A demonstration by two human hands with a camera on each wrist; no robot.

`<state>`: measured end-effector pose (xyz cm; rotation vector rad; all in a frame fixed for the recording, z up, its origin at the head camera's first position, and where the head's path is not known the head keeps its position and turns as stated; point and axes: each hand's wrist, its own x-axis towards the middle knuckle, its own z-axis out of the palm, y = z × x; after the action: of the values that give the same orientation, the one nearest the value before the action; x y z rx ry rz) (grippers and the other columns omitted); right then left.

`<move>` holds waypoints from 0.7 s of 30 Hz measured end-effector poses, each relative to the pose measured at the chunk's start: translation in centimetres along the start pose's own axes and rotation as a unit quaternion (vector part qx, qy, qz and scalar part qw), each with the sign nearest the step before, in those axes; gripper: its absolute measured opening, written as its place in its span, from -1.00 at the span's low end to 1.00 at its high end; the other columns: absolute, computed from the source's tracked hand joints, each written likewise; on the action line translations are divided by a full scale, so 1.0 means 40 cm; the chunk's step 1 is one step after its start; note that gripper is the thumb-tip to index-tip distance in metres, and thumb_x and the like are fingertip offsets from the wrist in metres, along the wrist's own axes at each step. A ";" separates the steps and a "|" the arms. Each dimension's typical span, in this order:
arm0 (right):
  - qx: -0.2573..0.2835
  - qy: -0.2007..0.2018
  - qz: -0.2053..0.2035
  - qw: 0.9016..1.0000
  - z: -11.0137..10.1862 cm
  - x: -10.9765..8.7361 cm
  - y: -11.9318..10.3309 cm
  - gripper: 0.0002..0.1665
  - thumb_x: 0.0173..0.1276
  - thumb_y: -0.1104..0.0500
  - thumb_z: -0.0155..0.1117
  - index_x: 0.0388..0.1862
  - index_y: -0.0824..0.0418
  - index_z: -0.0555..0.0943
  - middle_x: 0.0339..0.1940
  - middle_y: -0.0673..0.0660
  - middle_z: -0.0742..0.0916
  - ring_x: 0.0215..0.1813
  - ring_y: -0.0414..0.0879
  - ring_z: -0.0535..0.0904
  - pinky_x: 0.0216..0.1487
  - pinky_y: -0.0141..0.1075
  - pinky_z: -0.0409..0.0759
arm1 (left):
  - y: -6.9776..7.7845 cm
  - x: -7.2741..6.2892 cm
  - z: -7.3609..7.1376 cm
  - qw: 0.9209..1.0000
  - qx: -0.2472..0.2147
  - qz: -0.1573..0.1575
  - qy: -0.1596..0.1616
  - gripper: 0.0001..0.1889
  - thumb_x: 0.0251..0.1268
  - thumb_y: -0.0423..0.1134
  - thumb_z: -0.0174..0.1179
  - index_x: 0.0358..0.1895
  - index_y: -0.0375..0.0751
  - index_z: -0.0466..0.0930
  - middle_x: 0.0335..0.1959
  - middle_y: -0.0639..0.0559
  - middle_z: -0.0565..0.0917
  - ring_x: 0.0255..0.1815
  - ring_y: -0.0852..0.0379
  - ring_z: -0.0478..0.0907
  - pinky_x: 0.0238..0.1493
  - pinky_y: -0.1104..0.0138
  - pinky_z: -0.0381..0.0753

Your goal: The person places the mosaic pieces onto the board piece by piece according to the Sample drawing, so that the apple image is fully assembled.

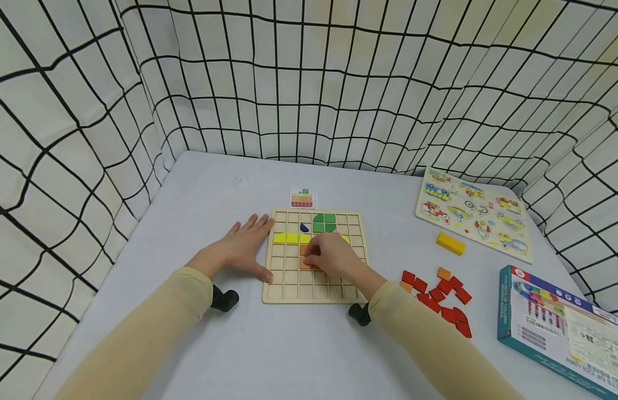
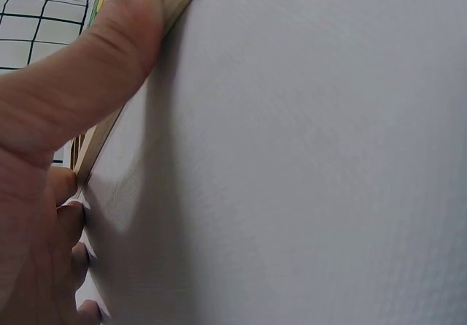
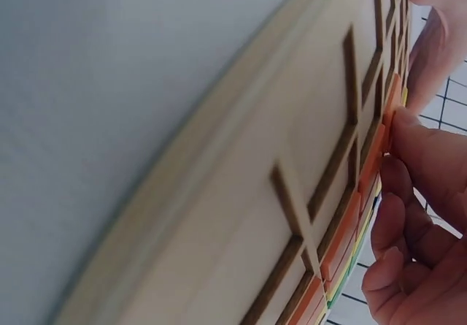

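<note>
A wooden grid board (image 1: 284,293) lies in the middle of the table. My left hand (image 1: 244,247) is spread along its left edge, with thumb and fingers touching the frame in the left wrist view. Over the grid's middle, my right hand (image 1: 331,253) pinches an orange square tile (image 1: 305,263) between thumb and curled fingers. Another orange tile (image 1: 303,250) sits just above it. Yellow pieces (image 1: 289,238) form a row, partly hidden behind the right hand. Green quarter pieces (image 1: 324,223) and a small dark blue piece (image 1: 304,228) sit higher on the grid.
A small picture card (image 1: 303,198) lies beyond the board. To the right are loose red tiles (image 1: 437,294) with an orange one (image 1: 443,273), a yellow block (image 1: 450,244), a picture puzzle board (image 1: 473,214) and a flat box (image 1: 563,328). Black netting (image 1: 301,72) surrounds the table.
</note>
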<state>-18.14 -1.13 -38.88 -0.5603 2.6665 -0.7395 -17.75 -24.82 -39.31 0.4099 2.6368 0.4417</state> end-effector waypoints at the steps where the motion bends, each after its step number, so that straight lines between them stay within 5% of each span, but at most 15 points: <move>1: -0.009 0.002 -0.003 1.000 0.002 0.001 0.000 -0.92 0.36 0.14 0.46 -0.31 0.13 0.75 -0.38 -0.03 0.72 -0.32 -0.15 0.56 -0.24 -0.38 0.58 | -0.001 0.001 0.000 1.000 0.001 0.001 0.000 0.45 -0.15 0.35 0.54 0.67 -0.28 -0.20 0.71 -0.26 -0.19 0.72 -0.31 -0.37 0.62 -0.30 -0.32; 6: -0.036 0.009 -0.013 0.999 0.006 0.001 -0.006 -0.91 0.37 0.14 0.45 -0.32 0.14 0.75 -0.39 -0.03 0.72 -0.35 -0.17 0.55 -0.26 -0.39 0.60 | -0.003 0.002 0.000 1.000 0.003 0.004 -0.001 0.46 -0.15 0.36 0.54 0.67 -0.29 -0.20 0.71 -0.27 -0.19 0.71 -0.32 -0.36 0.62 -0.32 -0.30; 12: -0.007 0.027 -0.005 1.000 -0.021 -0.029 0.010 -0.94 0.38 0.16 0.44 -0.27 0.12 0.75 -0.32 -0.03 0.74 -0.25 -0.15 0.56 -0.13 -0.33 0.63 | -0.003 0.002 0.005 1.000 0.002 0.005 -0.002 0.46 -0.15 0.36 0.54 0.67 -0.29 -0.21 0.71 -0.27 -0.19 0.71 -0.31 -0.36 0.62 -0.31 -0.30; 21: 0.027 0.039 0.061 0.997 -0.144 -0.149 0.169 -0.82 0.41 0.25 0.37 -0.04 0.22 0.72 -0.16 0.10 0.76 -0.09 -0.04 0.60 -0.02 -0.23 0.65 | -0.010 0.008 0.006 1.000 0.009 0.006 0.003 0.46 -0.15 0.36 0.54 0.67 -0.30 -0.20 0.71 -0.27 -0.19 0.71 -0.32 -0.36 0.62 -0.31 -0.29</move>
<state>-17.14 9.27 -36.71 -0.3578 2.7135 -0.8096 -18.00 -25.01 -39.79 0.4301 2.6469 0.4245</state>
